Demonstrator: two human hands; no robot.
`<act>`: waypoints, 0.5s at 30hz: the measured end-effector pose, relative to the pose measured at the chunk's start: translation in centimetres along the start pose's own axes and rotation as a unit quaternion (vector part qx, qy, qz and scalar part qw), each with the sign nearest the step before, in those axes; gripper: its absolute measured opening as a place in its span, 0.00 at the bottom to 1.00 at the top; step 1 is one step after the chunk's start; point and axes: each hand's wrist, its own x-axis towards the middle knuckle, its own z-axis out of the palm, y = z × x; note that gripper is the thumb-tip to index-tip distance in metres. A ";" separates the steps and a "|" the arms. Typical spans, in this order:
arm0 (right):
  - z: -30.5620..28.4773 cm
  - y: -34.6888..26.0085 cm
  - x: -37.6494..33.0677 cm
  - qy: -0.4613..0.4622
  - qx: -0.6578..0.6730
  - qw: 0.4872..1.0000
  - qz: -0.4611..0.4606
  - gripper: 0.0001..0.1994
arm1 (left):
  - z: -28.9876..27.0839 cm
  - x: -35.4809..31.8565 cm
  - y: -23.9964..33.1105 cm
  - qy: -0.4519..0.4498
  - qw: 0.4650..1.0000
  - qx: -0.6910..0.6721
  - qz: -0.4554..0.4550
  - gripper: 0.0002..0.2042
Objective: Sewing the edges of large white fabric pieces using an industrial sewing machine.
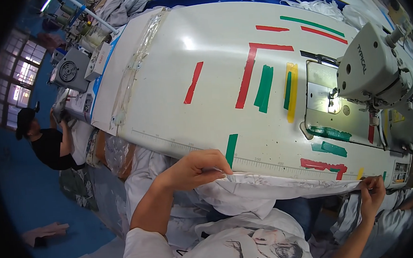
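A strip of white fabric with a faint grey pattern is stretched along the front edge of the white sewing table. My left hand pinches one end near a green tape mark at the ruler. At the other end, my right hand has its fingers closed on the fabric near the table's right front corner. The edge between them runs almost straight beside the printed ruler, and the rest of the cloth hangs toward my lap.
The sewing machine head stands at the right, its lamp lighting the needle plate. Coloured tape strips mark the tabletop. White cloth is heaped below the left edge. Another person works at a machine at far left.
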 end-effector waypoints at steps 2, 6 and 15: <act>0.0 0.0 0.0 -0.003 0.007 1.000 -0.001 0.16 | -0.2 0.0 0.1 -0.010 1.000 0.015 0.010 0.07; 0.0 -0.1 0.0 -0.007 0.016 1.000 0.010 0.16 | -0.6 -0.1 0.3 -0.008 1.000 0.003 -0.020 0.05; -0.2 0.2 -0.1 -0.011 0.025 1.000 0.003 0.16 | 0.1 0.3 -0.5 0.099 0.994 -0.023 -0.045 0.02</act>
